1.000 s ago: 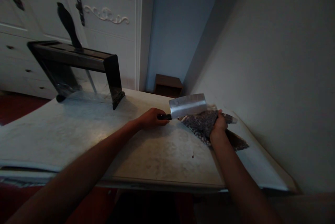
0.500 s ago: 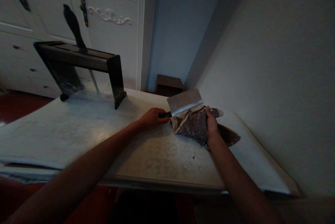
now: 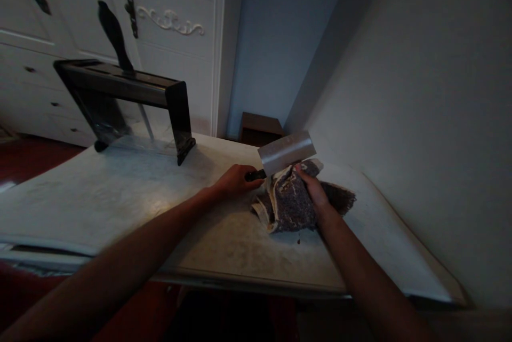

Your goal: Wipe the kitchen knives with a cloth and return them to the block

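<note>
My left hand (image 3: 239, 181) is closed round the black handle of a cleaver (image 3: 287, 153). The broad metal blade points right and is tilted up above the table. A dark grey-brown cloth (image 3: 294, 200) with pale edges is bunched below the blade. My right hand (image 3: 314, 187) grips the cloth, its thumb on top near the blade's lower edge. Part of the cloth trails on the table to the right of that hand. The fingers under the cloth are hidden.
A pale table (image 3: 208, 230) spans the view. On its left stands a black knife block (image 3: 124, 83) with clear panels and one black-handled tool in it. Behind are a white cabinet (image 3: 172, 59) and a brown box-like piece (image 3: 261, 126). A wall (image 3: 420, 107) rises on the right.
My right hand, with the cloth, has moved left along the blade toward the handle. The cloth is more bunched, and its left end has shifted toward me. The cleaver has barely moved.
</note>
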Tool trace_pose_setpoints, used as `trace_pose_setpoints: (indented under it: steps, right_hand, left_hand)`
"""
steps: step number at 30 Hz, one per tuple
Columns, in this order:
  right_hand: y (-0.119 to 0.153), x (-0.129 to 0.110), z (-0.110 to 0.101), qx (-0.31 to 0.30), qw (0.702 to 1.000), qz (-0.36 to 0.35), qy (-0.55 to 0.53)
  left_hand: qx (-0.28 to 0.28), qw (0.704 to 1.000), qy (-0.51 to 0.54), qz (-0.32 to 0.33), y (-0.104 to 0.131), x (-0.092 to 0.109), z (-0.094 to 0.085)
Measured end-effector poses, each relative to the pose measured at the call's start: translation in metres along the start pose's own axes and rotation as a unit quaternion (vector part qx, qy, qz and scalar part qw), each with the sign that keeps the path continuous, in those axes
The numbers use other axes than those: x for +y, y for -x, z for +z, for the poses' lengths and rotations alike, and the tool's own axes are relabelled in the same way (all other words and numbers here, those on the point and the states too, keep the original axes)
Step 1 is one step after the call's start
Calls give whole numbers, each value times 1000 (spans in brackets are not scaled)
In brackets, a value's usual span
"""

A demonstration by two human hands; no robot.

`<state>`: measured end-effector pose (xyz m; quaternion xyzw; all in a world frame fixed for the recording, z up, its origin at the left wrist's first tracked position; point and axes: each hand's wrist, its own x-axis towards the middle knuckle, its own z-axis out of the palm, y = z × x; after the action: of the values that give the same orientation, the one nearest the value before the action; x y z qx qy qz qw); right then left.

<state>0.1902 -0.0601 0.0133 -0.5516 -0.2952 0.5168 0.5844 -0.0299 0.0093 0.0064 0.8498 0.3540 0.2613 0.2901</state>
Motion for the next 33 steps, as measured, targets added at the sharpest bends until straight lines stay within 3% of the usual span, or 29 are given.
trace_pose_setpoints:
  steps: [3,11,13,18,23,28,33]
  right_hand:
    - [1,-1,3,31,999,19,6]
    - [-8,-3,-3,102,992,-44,53]
    - [-9,-5,-6,145,985,-68,56]
    - [-8,-10,-10,330,936,-112,40]
    - [-4,-17,-12,414,886,-207,-16]
    - [8,-15,4,385,869,-311,7]
    - [21,6,26,237,896,-342,156]
  left_hand:
    - [2,1000,4,-4,-1,-1,1]
    - [5,1000,-4,-7,-3,-4,3]
    - [4,1000,-17,-13,-2,-4,2]
    - [-15,999,-33,-12,-2,0,-1]
    - [-32,998,-60,-6,-2,3,-2]
    - [-41,994,-102,4,1,9,-1]
    - [-58,987,-142,41,3,11,0]
